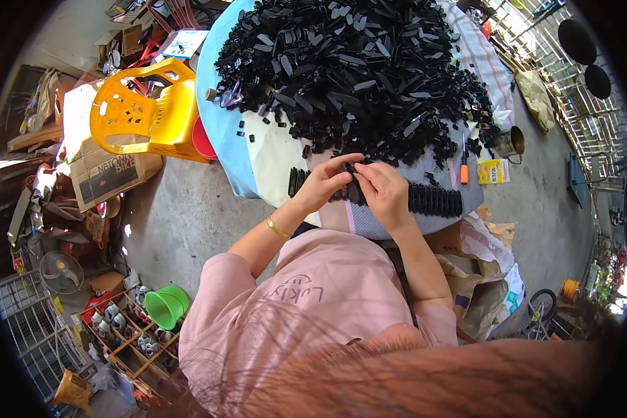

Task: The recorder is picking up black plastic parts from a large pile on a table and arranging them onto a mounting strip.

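My left hand (327,182) and my right hand (386,194) meet over the near edge of the round table, fingers pinched around a small black plastic piece (350,168). Its exact shape is mostly hidden by my fingers. Beneath and to both sides of my hands runs a neat row of black plastic pieces (435,200), set side by side along the edge. Beyond them rises a large heap of loose black plastic parts (348,76), some flat and elongated, others small and blocky.
An orange-handled screwdriver (465,173), a yellow packet (493,171) and a metal mug (511,144) are at the table's right. A yellow plastic chair (167,111) stands left, beside a red bucket (203,139). Paper and plastic bags (484,258) crowd the near right.
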`<state>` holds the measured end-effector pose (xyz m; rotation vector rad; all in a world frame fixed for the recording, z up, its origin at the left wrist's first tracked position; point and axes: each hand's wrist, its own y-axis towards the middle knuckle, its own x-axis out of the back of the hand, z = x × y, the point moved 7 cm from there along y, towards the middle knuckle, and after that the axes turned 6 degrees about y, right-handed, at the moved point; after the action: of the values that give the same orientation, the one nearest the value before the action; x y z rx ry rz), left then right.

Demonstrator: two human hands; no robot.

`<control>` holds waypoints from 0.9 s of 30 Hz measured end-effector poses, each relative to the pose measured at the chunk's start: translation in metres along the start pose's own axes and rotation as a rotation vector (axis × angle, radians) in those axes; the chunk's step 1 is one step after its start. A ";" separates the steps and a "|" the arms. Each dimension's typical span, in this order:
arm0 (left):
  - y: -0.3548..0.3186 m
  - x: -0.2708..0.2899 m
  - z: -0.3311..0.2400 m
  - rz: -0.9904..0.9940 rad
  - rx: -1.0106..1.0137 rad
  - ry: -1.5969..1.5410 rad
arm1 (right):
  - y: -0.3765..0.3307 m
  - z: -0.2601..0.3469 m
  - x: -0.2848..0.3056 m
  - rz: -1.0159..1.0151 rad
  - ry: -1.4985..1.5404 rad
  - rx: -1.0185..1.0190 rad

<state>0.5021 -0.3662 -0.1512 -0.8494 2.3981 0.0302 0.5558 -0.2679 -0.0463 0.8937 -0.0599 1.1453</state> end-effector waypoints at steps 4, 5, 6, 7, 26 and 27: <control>-0.001 0.010 0.010 0.050 -0.053 0.004 | -0.003 0.004 -0.002 0.022 -0.082 0.015; -0.001 0.012 0.015 0.050 -0.054 0.003 | -0.004 0.005 -0.003 0.038 -0.086 0.028; -0.001 0.011 0.013 0.007 -0.060 0.024 | -0.005 0.005 -0.004 0.054 -0.091 0.040; -0.002 0.010 0.010 -0.036 -0.067 0.044 | -0.005 0.005 -0.004 0.053 -0.092 0.040; -0.012 0.028 0.012 -0.158 0.123 0.189 | -0.022 -0.001 -0.018 0.218 0.004 -0.079; -0.014 0.029 -0.001 -0.133 0.112 0.304 | -0.026 -0.011 -0.019 0.221 0.088 -0.151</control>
<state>0.4914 -0.3937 -0.1642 -1.0197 2.5858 -0.3037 0.5635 -0.2786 -0.0776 0.7143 -0.1743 1.3661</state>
